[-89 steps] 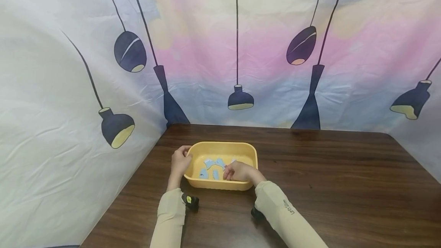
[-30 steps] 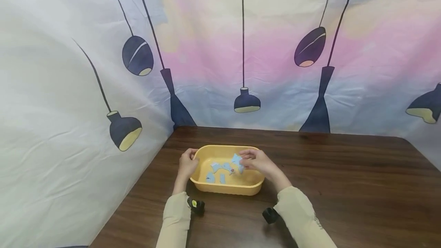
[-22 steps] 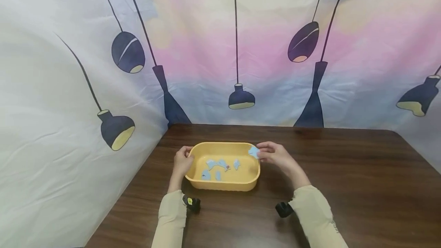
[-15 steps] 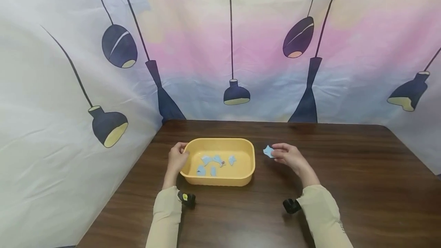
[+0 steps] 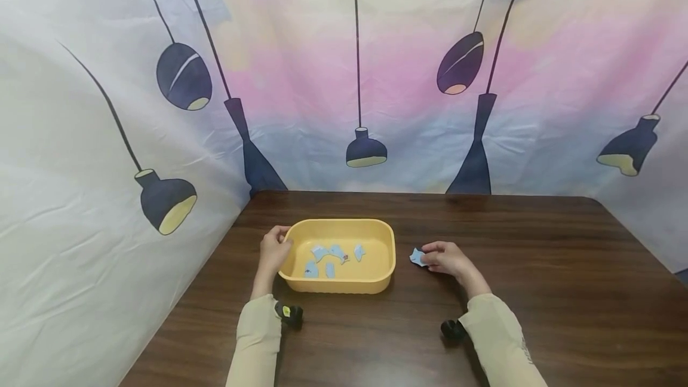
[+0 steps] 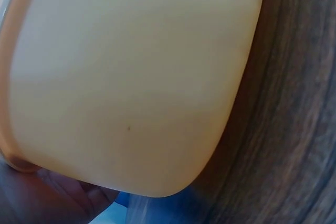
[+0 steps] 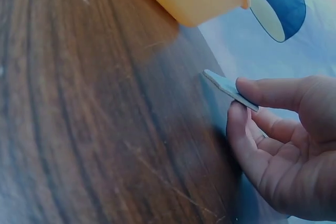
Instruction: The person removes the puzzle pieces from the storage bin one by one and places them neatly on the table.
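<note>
A yellow plastic tub [image 5: 337, 286] stands on the table, with several light-blue jigsaw puzzle pieces [image 5: 359, 252] lying spread on its floor. At the tub's left end my left hand [image 5: 274, 254] grips the rim. The left wrist view shows the thumb side of that hand [image 6: 58, 195] at the rim, mostly hidden behind the wall. To the right of the tub, my right hand [image 5: 448, 260] pinches a light-blue puzzle piece [image 5: 417, 257] between thumb and fingers. In the right wrist view the piece [image 7: 227, 87] is thin and flat, held close over the table.
The brown wood-grain table [image 5: 365, 339] extends around the tub, widest to the right. A fabric backdrop [image 5: 317, 76] printed with hanging lamps rises behind the table's far edge and along the left side. Black wrist cameras [image 5: 453, 331] sit at both cuffs.
My right hand has taken a puzzle piece out of the tub, carried it right over the rim and lowered it toward the table. My left hand has stayed on the tub's left end.
</note>
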`<state>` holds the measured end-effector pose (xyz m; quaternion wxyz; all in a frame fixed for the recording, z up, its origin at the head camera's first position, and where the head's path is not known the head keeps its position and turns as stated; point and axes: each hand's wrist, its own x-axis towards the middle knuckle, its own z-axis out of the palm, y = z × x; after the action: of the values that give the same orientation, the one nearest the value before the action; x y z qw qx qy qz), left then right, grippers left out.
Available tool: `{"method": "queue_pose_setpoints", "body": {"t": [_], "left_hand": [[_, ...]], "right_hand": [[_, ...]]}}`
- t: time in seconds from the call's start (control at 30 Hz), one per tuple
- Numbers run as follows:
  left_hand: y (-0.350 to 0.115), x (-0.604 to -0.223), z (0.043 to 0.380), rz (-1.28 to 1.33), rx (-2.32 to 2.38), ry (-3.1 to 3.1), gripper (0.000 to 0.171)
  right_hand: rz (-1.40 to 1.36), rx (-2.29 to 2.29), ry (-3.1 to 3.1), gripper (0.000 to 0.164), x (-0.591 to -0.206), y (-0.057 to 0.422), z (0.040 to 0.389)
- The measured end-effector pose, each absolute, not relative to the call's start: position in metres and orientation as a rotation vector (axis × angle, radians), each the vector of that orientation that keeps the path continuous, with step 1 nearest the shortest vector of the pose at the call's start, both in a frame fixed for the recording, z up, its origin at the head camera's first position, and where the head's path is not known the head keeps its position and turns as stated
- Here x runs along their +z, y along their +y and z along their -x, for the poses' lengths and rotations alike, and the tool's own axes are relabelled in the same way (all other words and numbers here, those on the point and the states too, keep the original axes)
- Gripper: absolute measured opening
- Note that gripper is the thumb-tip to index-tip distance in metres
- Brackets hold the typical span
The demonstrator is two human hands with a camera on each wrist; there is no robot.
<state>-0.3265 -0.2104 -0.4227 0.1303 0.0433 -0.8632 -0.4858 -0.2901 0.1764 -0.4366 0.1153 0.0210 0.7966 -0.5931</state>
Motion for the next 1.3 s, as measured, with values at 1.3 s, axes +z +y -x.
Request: {"method": "queue_pose_setpoints", "body": {"t": [1.3], "left_hand": [[-0.208, -0.426, 0.326, -0.125, -1.442, -2.467, 0.031]], "right_hand": [[0.314, -1.756, 2.188, 0.051, -0.378, 0.097, 0.302]]}}
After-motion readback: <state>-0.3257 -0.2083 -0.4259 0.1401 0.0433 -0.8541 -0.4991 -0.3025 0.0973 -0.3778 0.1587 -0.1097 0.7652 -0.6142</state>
